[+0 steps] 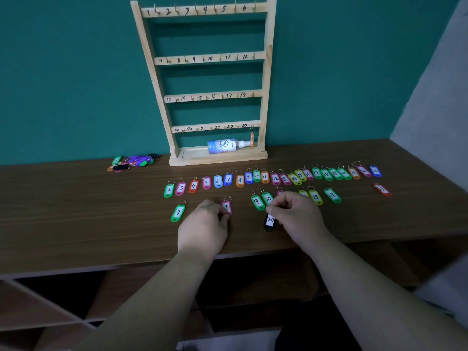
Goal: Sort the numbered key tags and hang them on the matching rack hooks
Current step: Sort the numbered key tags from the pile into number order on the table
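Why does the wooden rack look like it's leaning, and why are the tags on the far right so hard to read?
Head view: the wide-angle lens skews straight lines, so the rack tapers and leans; sharp mid-frame, where the black tag held by the right hand reads 20; soft at the right edge, smearing the red tag and its number; dim light, no glare.

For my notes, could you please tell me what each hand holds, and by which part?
The right hand pinches the black tag 20 by its ring end; the left hand pinches the pink tag 7 at its lower end.
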